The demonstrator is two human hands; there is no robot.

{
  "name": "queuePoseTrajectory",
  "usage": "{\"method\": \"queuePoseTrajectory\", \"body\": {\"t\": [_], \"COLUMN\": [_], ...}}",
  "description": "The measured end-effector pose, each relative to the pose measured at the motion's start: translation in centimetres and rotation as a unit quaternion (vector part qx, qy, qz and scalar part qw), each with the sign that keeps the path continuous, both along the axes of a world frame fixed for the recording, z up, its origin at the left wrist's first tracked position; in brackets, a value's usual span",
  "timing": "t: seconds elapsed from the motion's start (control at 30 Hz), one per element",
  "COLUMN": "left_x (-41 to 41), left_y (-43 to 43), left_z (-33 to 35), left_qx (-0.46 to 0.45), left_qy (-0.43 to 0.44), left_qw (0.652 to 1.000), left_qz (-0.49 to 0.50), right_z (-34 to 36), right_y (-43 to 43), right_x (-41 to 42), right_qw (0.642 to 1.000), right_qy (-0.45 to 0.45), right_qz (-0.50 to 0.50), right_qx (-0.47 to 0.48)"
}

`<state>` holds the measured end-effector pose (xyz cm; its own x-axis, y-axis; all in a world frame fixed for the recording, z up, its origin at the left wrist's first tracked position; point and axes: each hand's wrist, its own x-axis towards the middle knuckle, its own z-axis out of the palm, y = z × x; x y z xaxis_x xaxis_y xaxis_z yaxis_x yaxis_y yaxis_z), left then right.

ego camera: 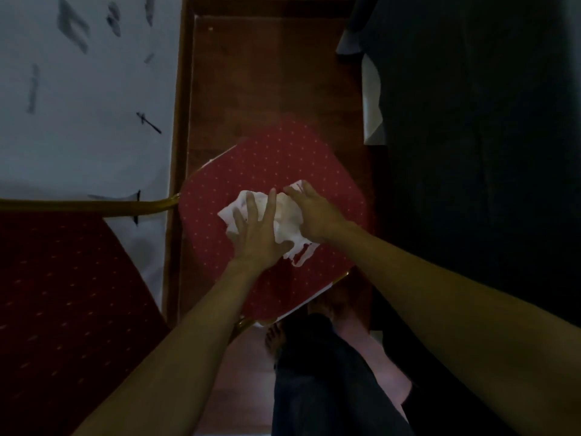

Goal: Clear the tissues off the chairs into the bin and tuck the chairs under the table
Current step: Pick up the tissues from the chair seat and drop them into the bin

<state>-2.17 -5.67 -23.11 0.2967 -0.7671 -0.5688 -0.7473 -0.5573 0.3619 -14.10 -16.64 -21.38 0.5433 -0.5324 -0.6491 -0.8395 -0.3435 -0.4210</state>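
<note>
A crumpled heap of white tissues (287, 220) lies in the middle of a red dotted chair seat (276, 158). My left hand (256, 231) lies flat on the left side of the heap with its fingers spread. On the right side my right hand (309, 212) curves around the tissues, fingers bent over their top edge. Both hands touch the tissues, which still rest on the seat. No bin is in view.
A second red chair (63, 309) with a gold frame rail (94, 205) stands at the left. Behind it is a white marked surface (78, 105). Brown wooden flooring (267, 73) runs ahead. A dark cloth-draped mass (471, 152) fills the right. My leg and bare foot (275, 339) stand below the seat.
</note>
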Motion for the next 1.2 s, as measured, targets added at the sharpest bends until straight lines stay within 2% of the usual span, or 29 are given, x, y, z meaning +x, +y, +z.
{"method": "queuePoseTrajectory", "body": {"t": [0.1, 0.2, 0.27, 0.33, 0.43, 0.6, 0.83, 1.07, 1.2], "left_x": [-1.0, -1.9, -1.9, -1.8, -2.2, -4.7, -9.1, -15.5, -20.9], "left_y": [0.2, 1.9, 2.3, 2.5, 2.4, 0.8, 0.0, 3.7, 5.2], "left_z": [-2.0, -3.2, -3.4, -3.1, -0.2, 8.6, 21.3, 31.2, 34.5], "left_qx": [0.002, -0.120, -0.167, -0.174, -0.172, -0.136, -0.175, -0.147, -0.124], "left_qy": [-0.015, -0.054, -0.043, -0.023, 0.066, 0.156, 0.257, 0.327, 0.349], "left_qw": [1.000, 0.991, 0.985, 0.984, 0.979, 0.969, 0.940, 0.933, 0.926], "left_qz": [-0.008, 0.008, 0.021, 0.024, 0.085, 0.136, 0.142, 0.038, -0.079], "right_z": [-2.7, -3.9, -4.1, -4.0, -2.0, 5.6, 19.3, 29.0, 31.7], "right_y": [1.2, 3.3, 4.5, 5.5, 6.5, 6.7, 8.4, 16.7, 21.6], "right_x": [-0.6, -1.9, -2.6, -3.1, -3.6, -5.1, -9.5, -16.9, -21.7], "right_qw": [0.998, 0.994, 0.992, 0.991, 0.977, 0.926, 0.854, 0.772, 0.699], "right_qy": [0.024, -0.053, -0.077, -0.087, -0.119, -0.207, -0.276, -0.308, -0.309], "right_qz": [0.032, -0.022, -0.045, -0.073, -0.170, -0.308, -0.425, -0.538, -0.620], "right_qx": [-0.046, -0.091, -0.089, -0.066, -0.045, -0.074, -0.116, -0.141, -0.178]}}
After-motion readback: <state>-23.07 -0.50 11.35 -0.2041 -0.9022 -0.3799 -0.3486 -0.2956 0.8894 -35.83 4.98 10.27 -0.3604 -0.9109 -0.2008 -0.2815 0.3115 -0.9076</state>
